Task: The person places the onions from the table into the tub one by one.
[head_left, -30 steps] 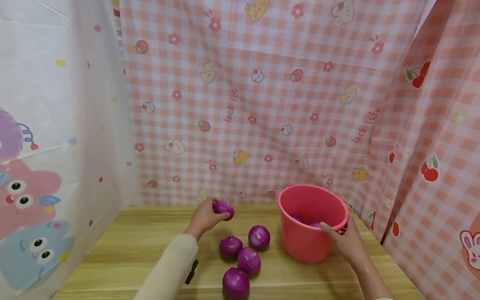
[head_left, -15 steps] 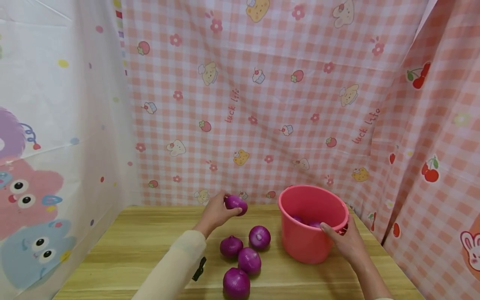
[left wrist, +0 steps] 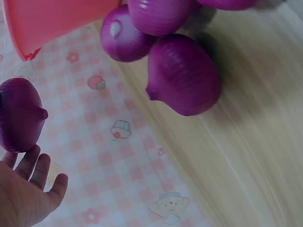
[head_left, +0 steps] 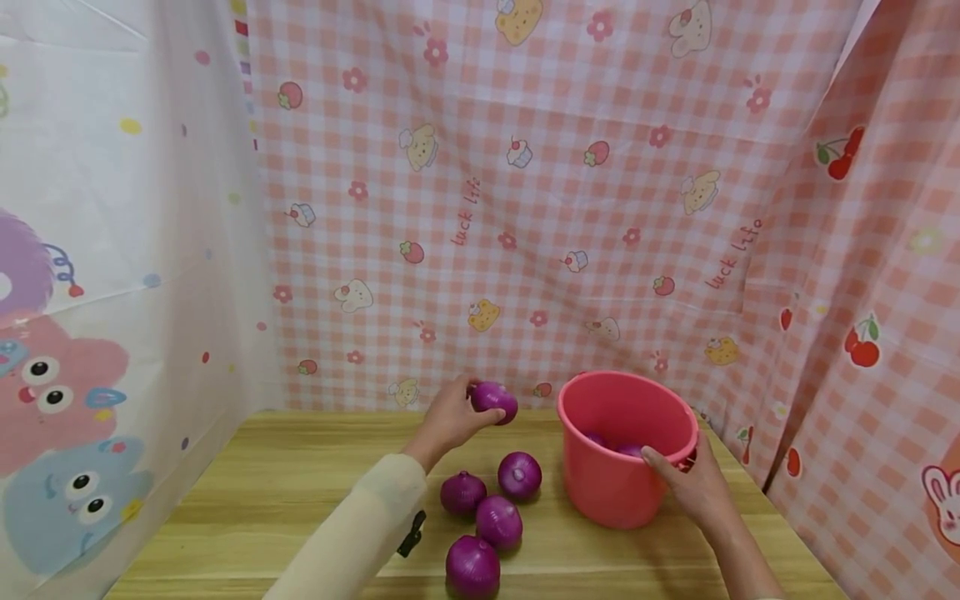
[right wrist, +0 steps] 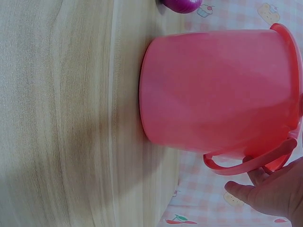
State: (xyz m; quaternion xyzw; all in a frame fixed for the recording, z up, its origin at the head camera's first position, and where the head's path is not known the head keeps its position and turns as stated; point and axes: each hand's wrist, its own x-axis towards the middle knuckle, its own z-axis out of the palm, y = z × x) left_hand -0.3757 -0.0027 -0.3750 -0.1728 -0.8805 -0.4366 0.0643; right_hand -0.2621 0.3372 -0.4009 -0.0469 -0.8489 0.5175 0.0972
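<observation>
Onion (head_left: 497,402) in fingers (left wrist: 41,170), gap to bucket rim (head_left: 588,442)

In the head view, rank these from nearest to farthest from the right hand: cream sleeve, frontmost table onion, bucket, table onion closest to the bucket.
1. Bucket: touching the right hand, at its rim.
2. Table onion closest to the bucket: just left of it.
3. Frontmost table onion: farther left.
4. Cream sleeve: left of every table onion.

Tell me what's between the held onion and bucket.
Between the held onion and bucket, the head view shows no object, just cloth and table behind.
</observation>
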